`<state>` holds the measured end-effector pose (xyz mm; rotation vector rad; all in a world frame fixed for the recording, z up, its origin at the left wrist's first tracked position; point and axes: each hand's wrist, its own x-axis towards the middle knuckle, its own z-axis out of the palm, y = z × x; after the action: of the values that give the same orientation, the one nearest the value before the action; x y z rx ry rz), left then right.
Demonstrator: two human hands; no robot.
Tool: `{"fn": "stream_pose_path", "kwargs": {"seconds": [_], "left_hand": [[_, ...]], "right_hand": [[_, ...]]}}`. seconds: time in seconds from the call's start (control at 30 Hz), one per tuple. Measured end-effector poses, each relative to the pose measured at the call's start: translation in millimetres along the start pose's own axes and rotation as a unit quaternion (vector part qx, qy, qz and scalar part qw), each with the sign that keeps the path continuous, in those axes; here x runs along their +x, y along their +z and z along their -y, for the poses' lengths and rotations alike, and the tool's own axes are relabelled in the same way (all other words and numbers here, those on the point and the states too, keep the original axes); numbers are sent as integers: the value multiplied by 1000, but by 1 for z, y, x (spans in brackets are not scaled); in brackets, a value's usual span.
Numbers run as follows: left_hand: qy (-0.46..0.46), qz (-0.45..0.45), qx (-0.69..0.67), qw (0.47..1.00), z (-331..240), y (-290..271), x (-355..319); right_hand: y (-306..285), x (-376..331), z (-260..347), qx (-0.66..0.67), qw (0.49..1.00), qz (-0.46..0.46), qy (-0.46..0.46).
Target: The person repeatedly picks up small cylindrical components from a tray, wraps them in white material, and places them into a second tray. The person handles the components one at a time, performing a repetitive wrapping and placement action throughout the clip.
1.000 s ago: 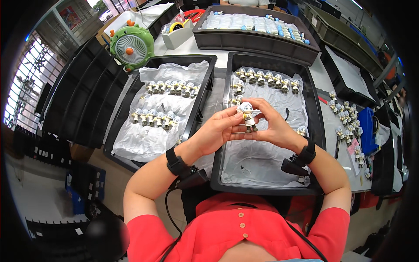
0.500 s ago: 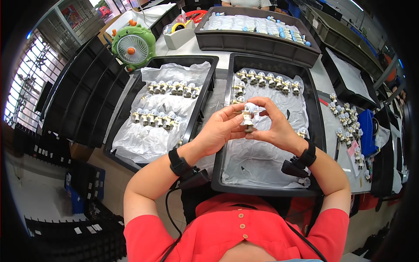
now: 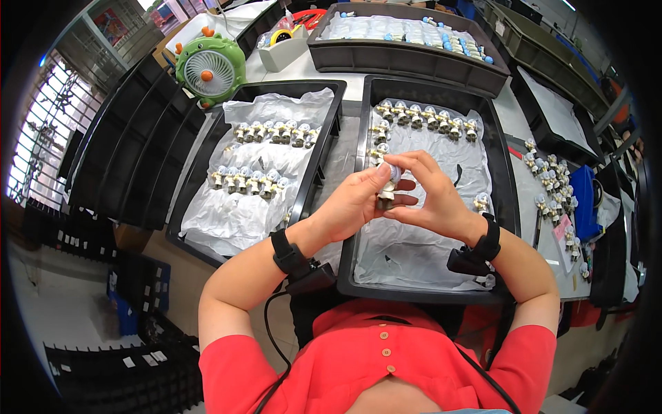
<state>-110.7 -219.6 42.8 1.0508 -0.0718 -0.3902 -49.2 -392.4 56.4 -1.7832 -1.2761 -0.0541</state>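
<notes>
Between both hands, above the right black tray (image 3: 505, 207), is a small white-and-gold figurine (image 3: 388, 193) with a pale blue-grey head. My left hand (image 3: 352, 203) has its thumb against the upper part of the figurine, and its fingertips show behind it. My right hand (image 3: 441, 203) pinches it from the other side, index finger near the head and thumb near the dark base. Fingers hide part of the figurine. Similar figurines (image 3: 429, 119) line the far and left sides of the paper-lined right tray, with one more (image 3: 481, 201) by its right wall.
The left black tray (image 3: 181, 200) holds two rows of figurines (image 3: 248, 181) on crumpled paper. Loose figurines (image 3: 552, 179) cluster at right beside a blue container (image 3: 585, 203). A grey bin (image 3: 407, 72) with blue-headed pieces stands behind. A green fan (image 3: 210, 69) sits far left.
The figurine has turned and tilted between my fingers, and my left thumb now covers more of it. My hands stay close together over the right tray. The view has shifted slightly.
</notes>
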Motion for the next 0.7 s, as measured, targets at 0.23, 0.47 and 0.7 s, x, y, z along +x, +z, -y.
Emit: {"fn": "stream_pose_path", "kwargs": {"seconds": [0.23, 0.47, 0.7], "left_hand": [[-10, 24, -28, 999, -3, 2, -1], [-24, 33, -45, 998, -3, 1, -2], [-20, 32, -64, 997, -4, 3, -2]], "right_hand": [[-4, -1, -5, 29, 999, 21, 11], [-7, 0, -8, 21, 999, 39, 11], [-4, 0, -10, 47, 998, 26, 30]]}}
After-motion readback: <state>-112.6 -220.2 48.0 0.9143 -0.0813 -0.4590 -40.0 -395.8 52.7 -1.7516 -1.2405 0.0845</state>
